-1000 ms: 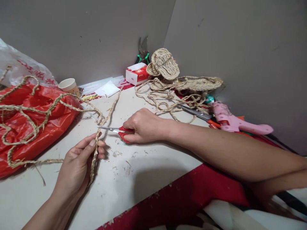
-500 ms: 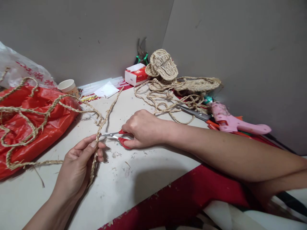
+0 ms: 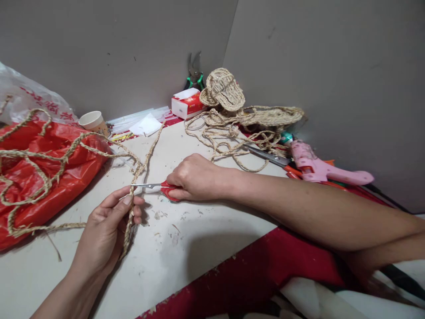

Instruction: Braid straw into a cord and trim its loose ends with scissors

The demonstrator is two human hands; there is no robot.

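Between the thumb and fingers of my left hand (image 3: 108, 221) is a braided straw rope (image 3: 128, 228), pinched near the lower left of the white tabletop. My right hand (image 3: 194, 178) grips the red handles of a pair of scissors (image 3: 149, 185). Their blades lie across the rope just above my left thumb, and the handles are nearly together. Beyond the blades the rope runs up to a point where strands meet. One end stretches up and away, and other lengths trail left over a red plastic bag (image 3: 83, 177).
A paper cup (image 3: 94, 122), clear sticks and a tissue pack (image 3: 187, 104) line the back. Woven straw pieces (image 3: 226, 90) and loose rope lie at the back right, with pruning shears (image 3: 195, 75) behind. A pink glue gun (image 3: 328, 166) rests at the right.
The scissors' handles have come together and the blades have closed across the rope. My right hand has shifted slightly left; my left hand keeps its hold.
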